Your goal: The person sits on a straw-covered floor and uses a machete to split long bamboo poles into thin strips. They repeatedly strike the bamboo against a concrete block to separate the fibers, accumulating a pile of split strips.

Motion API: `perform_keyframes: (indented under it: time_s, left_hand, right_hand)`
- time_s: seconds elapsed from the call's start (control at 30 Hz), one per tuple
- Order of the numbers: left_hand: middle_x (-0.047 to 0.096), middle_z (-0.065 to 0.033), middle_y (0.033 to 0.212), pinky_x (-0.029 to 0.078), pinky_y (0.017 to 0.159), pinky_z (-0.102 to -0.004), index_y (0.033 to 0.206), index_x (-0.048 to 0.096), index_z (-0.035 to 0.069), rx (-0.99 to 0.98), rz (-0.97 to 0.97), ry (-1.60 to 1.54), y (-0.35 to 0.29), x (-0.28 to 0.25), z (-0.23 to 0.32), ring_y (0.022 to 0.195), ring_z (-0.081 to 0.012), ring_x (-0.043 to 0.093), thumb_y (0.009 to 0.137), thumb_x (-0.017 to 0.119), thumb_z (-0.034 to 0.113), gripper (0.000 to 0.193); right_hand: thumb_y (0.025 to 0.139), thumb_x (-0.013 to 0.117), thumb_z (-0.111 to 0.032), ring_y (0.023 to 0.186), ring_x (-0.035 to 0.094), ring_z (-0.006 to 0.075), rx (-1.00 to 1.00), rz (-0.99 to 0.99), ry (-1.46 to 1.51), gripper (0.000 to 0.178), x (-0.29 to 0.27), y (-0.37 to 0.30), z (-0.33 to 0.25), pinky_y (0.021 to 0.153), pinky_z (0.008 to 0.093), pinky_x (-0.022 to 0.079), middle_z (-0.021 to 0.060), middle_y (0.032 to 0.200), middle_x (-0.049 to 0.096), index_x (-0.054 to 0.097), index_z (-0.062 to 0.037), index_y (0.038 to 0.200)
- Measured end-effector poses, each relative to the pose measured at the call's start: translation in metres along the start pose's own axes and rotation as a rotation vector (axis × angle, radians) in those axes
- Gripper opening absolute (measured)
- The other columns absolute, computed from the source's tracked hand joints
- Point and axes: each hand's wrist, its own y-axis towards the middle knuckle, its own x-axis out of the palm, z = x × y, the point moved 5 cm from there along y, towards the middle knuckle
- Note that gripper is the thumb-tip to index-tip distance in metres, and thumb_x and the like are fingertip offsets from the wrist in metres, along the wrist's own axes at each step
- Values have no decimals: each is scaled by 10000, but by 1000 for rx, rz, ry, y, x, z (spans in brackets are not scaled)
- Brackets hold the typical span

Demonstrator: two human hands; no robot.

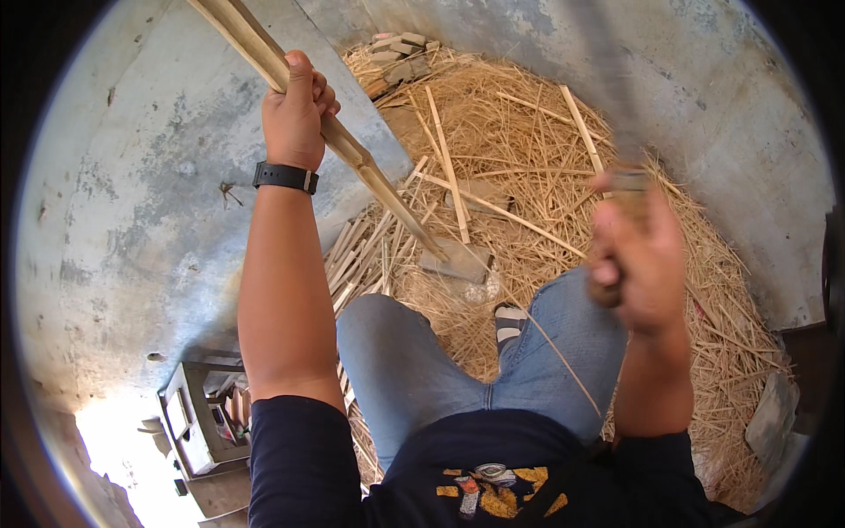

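My left hand (297,113), with a black watch on its wrist, is closed round a long split bamboo pole (380,187). The pole slants from the upper left down to a grey stone block (456,262) on the floor, where its lower end appears to rest. On the right, my right hand (641,260) grips the wooden handle of a large knife, like a machete (609,75). Its long blade points up and away, smeared by motion, and is apart from the pole. The exact edge of the blade cannot be made out.
Straw-like bamboo shavings (537,189) cover the floor, with loose strips (447,163) across them. Cut strips (356,260) are piled beside my left knee. Grey walls (150,176) stand close around. Bricks (400,53) lie in the far corner, and a small cabinet (198,440) stands lower left.
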Motion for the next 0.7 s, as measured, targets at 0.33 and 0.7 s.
perform_keyframes:
  time_s: [0.33,0.7]
  left_hand:
    - [406,22,650,390,527,-270,781,414,126,61,79,-19,-5,-28,5,543,-92,410,900,632,550,491]
    - [387,23,642,380,525,-276,778,405,124,88,102,-30,-6,-55,7,540,-96,389,896,642,544,497]
  right_hand:
    - [884,675,-245,571,553,123,215,-499,-355,419,84,35,138,536,309,459,50,780,598,561,-10,1212]
    - [888,663,-257,727,631,216,138,-349,-379,405,110,48,122,651,356,500,116,816,629,559,-2,1184]
